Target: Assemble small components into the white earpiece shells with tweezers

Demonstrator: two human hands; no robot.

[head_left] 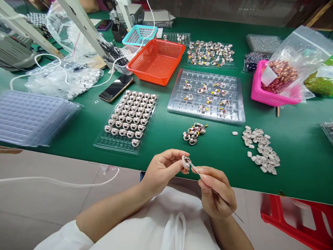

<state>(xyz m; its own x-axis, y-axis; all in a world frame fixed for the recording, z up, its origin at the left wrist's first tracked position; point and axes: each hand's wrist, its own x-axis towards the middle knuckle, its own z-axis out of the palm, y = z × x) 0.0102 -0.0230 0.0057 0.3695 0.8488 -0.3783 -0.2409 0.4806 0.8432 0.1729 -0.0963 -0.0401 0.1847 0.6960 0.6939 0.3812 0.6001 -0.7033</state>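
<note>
Near the table's front edge, my left hand (166, 168) pinches a small white earphone shell (185, 162) between thumb and fingertips. My right hand (218, 191) grips thin metal tweezers (194, 168), whose tips reach into the open side of that shell. Their tail sticks out behind my palm, down to the right. A small heap of similar shells (194, 133), with red and yellow bits on them, lies on the table just beyond my hands. What the tweezer tips touch inside is too small to make out.
A clear tray (118, 146) of shells in rows lies left, a second tray (179, 104) with scattered shells ahead. White caps (265, 152) are piled right. Farther back are an orange basket (158, 78), a phone (116, 88) and a pink basket (275, 100). A red stool (275, 211) stands lower right.
</note>
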